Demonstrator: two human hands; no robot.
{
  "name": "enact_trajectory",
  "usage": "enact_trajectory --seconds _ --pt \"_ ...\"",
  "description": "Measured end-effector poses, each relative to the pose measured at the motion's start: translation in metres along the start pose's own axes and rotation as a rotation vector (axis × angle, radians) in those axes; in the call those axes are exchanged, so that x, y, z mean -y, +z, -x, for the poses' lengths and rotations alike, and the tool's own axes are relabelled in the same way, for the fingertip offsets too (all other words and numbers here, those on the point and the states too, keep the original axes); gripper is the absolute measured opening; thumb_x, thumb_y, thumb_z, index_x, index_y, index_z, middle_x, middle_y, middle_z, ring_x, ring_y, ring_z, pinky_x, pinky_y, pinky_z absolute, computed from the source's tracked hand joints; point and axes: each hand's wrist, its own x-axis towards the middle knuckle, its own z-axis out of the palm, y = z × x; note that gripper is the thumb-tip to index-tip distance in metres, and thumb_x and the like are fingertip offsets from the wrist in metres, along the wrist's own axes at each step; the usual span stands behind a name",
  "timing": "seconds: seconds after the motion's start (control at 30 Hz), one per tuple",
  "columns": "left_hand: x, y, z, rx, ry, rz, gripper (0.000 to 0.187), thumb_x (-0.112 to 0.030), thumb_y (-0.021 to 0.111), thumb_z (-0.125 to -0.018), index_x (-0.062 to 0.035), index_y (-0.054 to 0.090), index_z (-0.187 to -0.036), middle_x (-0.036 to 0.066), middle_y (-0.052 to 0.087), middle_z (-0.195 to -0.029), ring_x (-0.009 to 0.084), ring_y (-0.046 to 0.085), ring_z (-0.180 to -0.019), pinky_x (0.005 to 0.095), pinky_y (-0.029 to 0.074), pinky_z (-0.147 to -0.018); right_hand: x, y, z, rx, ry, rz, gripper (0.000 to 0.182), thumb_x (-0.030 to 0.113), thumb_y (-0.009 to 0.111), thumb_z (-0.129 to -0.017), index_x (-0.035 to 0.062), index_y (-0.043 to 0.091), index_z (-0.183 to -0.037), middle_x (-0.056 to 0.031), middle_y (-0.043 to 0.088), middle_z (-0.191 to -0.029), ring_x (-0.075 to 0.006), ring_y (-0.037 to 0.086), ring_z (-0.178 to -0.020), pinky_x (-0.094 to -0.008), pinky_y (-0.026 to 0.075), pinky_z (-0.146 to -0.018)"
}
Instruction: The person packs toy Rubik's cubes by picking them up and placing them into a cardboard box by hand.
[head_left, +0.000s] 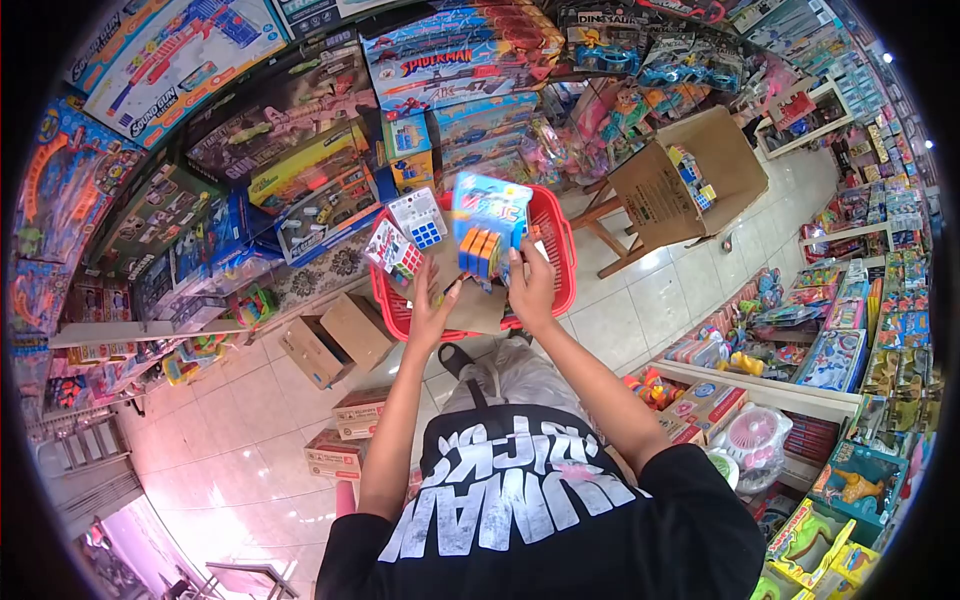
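A blue package with an orange and blue puzzle cube [480,252] is held by its right edge in my right hand [533,284], over a red basket [562,235]. My left hand [431,303] is raised beside it with its fingers apart, touching nothing that I can make out. Two more packaged cubes, one with a blue and white face [426,234] and one with a red and white face [408,262], lie at the basket's left side. Brown cardboard [474,312] shows inside the basket below the held package.
An open cardboard box [650,190] with packaged cubes rests on a wooden stool [598,212] at the right. Another open box [325,350] stands on the tiled floor to the left. Shelves of boxed toys [320,185] curve around the front and right.
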Motion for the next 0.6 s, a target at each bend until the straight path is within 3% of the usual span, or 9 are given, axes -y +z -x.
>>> enact_trajectory --seconds 0.07,0.17,0.2,0.33,0.4,0.47,0.5,0.57,0.6 --pt "0.002 -0.005 0.011 0.0 -0.087 0.348 0.076 -0.027 0.073 -0.086 -0.0028 0.033 -0.146 0.015 0.042 -0.143 0.0241 0.044 -0.131 0.04 0.033 -0.11 0.008 0.004 0.012 0.083 0.018 -0.123 0.018 0.012 0.055 -0.094 -0.0034 0.062 -0.1 -0.0217 0.065 -0.083 -0.0378 0.063 -0.078 -0.043 0.046 -0.07" --pt "-0.007 -0.026 0.023 0.166 -0.229 0.33 0.074 -0.037 0.075 -0.084 0.0032 0.041 -0.136 0.011 0.052 -0.132 0.0208 0.051 -0.122 0.0368 0.039 -0.105 0.012 0.017 0.027 0.1 -0.063 -0.176 0.019 0.012 0.059 -0.092 -0.0042 0.064 -0.099 -0.0199 0.067 -0.081 -0.0319 0.066 -0.075 -0.0384 0.048 -0.069" --pt "-0.016 -0.024 0.026 0.105 -0.254 0.347 0.064 -0.032 0.077 -0.083 0.0001 0.047 -0.129 0.008 0.059 -0.121 0.0173 0.055 -0.113 0.0356 0.042 -0.101 0.017 0.018 0.029 0.157 0.042 -0.227 0.019 0.012 0.06 -0.091 -0.0045 0.065 -0.1 -0.0196 0.067 -0.081 -0.03 0.066 -0.073 -0.0376 0.049 -0.068" --pt "-0.03 -0.018 0.033 0.031 -0.209 0.337 0.055 -0.013 0.076 -0.084 -0.0005 0.047 -0.129 0.009 0.059 -0.121 0.0164 0.058 -0.11 0.0331 0.046 -0.096 0.016 0.02 0.035 0.329 0.249 -0.293 0.018 0.01 0.06 -0.091 -0.0052 0.066 -0.099 -0.0181 0.068 -0.076 -0.026 0.067 -0.07 -0.0363 0.051 -0.068" --pt "-0.02 -0.024 0.036 -0.01 -0.21 0.335 0.054 -0.013 0.076 -0.084 -0.0005 0.048 -0.129 0.009 0.06 -0.12 0.016 0.058 -0.108 0.0327 0.047 -0.095 0.011 0.014 0.031 0.373 0.294 -0.301 0.018 0.01 0.06 -0.091 -0.0051 0.066 -0.098 -0.0177 0.068 -0.076 -0.0264 0.067 -0.073 -0.0367 0.051 -0.072" --pt "-0.019 -0.031 0.041 -0.087 -0.241 0.27 0.051 -0.012 0.074 -0.085 0.0001 0.048 -0.128 0.009 0.061 -0.117 0.0148 0.06 -0.106 0.0311 0.048 -0.093 0.004 -0.001 0.022 0.365 0.036 -0.041 0.033 0.024 0.066 -0.087 -0.0035 0.065 -0.107 -0.0208 0.068 -0.097 -0.029 0.065 -0.098 -0.0404 0.049 -0.087" --pt "-0.017 -0.036 0.043 -0.114 -0.242 0.29 0.051 -0.013 0.074 -0.086 -0.0001 0.048 -0.128 0.008 0.062 -0.116 0.0148 0.06 -0.104 0.0303 0.048 -0.092 -0.006 -0.009 0.022 0.363 0.033 -0.03 0.033 0.024 0.066 -0.087 -0.0035 0.065 -0.107 -0.0208 0.068 -0.097 -0.029 0.065 -0.098 -0.0404 0.049 -0.087" --pt "-0.007 -0.048 0.049 -0.147 -0.278 0.331 0.049 -0.015 0.073 -0.087 -0.0004 0.048 -0.127 0.008 0.062 -0.116 0.0148 0.06 -0.103 0.0302 0.048 -0.092 -0.028 -0.017 0.025 0.381 -0.027 0.352 0.071 0.044 0.074 -0.077 -0.0022 0.055 -0.127 -0.0274 0.052 -0.13 -0.0372 0.046 -0.127 -0.0495 0.038 -0.103" --pt "-0.001 -0.05 0.051 -0.151 -0.273 0.331 0.049 -0.015 0.073 -0.087 -0.0004 0.048 -0.127 0.008 0.062 -0.116 0.0148 0.06 -0.103 0.0302 0.048 -0.092 -0.027 -0.016 0.03 0.523 0.208 0.513 0.105 0.059 0.077 -0.065 -0.0018 0.039 -0.142 -0.0312 0.029 -0.148 -0.0485 0.027 -0.137 -0.0576 0.028 -0.109"
